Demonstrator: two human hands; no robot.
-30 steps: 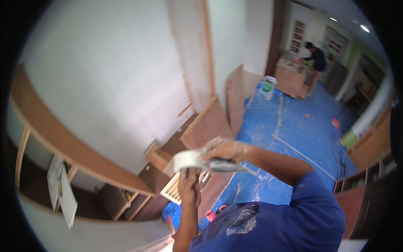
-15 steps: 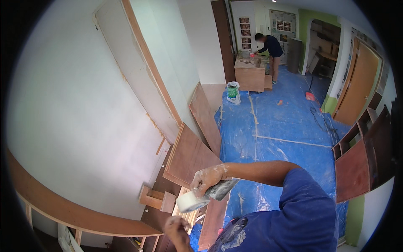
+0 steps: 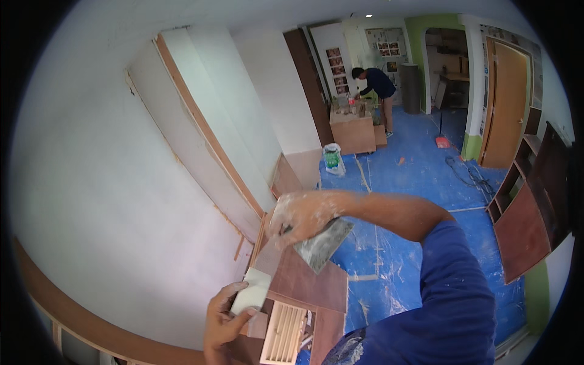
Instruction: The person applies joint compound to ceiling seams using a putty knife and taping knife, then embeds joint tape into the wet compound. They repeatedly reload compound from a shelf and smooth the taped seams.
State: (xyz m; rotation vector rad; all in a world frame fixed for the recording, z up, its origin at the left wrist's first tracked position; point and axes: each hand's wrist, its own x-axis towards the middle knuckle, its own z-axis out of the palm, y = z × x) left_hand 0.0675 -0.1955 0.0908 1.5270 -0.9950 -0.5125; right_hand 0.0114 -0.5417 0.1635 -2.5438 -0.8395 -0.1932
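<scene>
My left hand grips a white roll of tape, thumb on one side and fingers on the other. From the roll a translucent strip of tape runs up to my right hand, which is closed around its end. That dusty right hand also holds a flat, grey scraper, its wide blade jutting out below the fingers and smeared with white. The scraper's handle is hidden in the palm. Beneath both hands lies a reddish-brown wooden panel.
A slatted wooden piece lies below my left hand. A curved wooden ledge follows the white wall. Blue sheeting covers the floor. A brown shelf unit stands right. Another person bends over a wooden box-like bench farther back.
The tape roll has passed from my right hand to my left. My right hand has moved up and away, drawing out a strip, with the scraper still in it. The view has shifted.
</scene>
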